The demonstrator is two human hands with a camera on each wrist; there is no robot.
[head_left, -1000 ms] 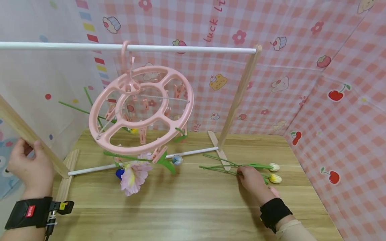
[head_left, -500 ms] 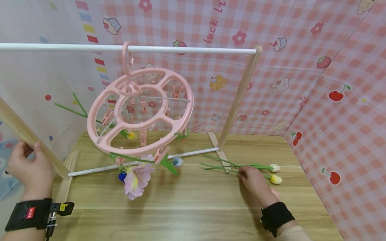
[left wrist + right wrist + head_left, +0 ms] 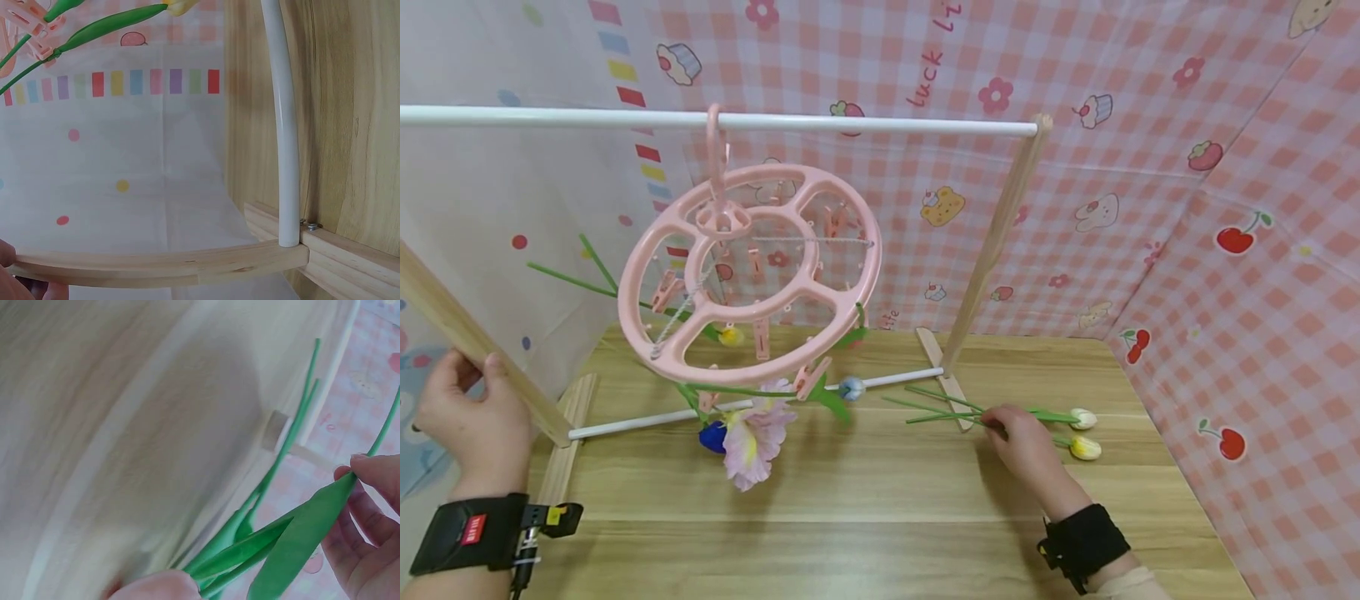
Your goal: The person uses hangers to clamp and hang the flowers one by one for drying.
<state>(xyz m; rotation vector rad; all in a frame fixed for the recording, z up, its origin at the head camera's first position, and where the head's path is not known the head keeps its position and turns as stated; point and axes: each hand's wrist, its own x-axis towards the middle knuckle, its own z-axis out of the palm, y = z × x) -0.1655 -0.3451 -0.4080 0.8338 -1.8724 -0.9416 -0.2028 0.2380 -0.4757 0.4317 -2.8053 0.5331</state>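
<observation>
My left hand grips the left wooden post of a drying rack, with some fingers hidden behind it. At the right, my right hand pinches the green stem of an artificial tulip just above its leaf. Its bloom is hidden under the hand in the head view. Beside that hand lie a white tulip and a yellow-white tulip, their stems crossing the rack's right foot. From the rack's white top bar hangs a pink round clip hanger.
Clipped to the hanger are a large pale pink flower, a blue flower, a light blue flower and a yellow tulip. A white lower bar runs just above the wooden table. Patterned cloth covers the walls.
My right hand has shifted slightly left with the stem, and the pink bloom near its wrist has gone from sight. The hanger and its flowers have swung a little. My left hand stays put.
</observation>
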